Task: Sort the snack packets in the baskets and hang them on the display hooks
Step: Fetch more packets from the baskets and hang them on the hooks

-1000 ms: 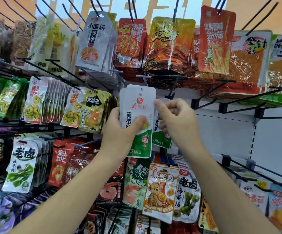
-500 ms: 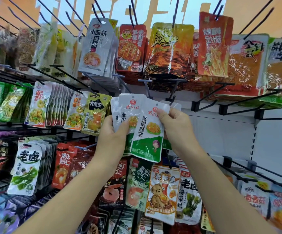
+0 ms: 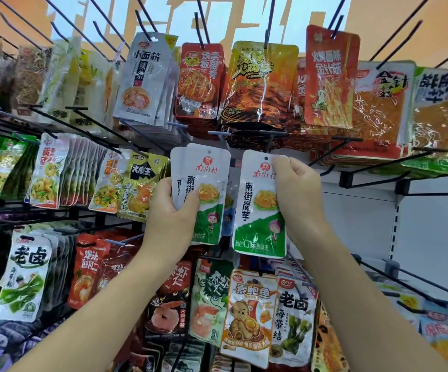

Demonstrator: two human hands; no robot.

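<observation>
1. Right hand [image 3: 298, 194]: grip pinches the top corner of one white-and-green foil snack packet [image 3: 260, 208], upright, just under a black wire display hook [image 3: 269, 143].
2. Left hand [image 3: 169, 224]: grip wrapped round the stack of matching packets [image 3: 206, 170].
3. Suggest: line the punch hole up with the hook tip, keep fingers off the hole, push straight back.
4. Half a second ago the single packet lay tilted across the stack; now it's apart, to the right.

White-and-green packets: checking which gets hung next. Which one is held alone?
The packet pinched by the right hand at its top corner; the others sit fanned together as a stack in the left hand.
</observation>
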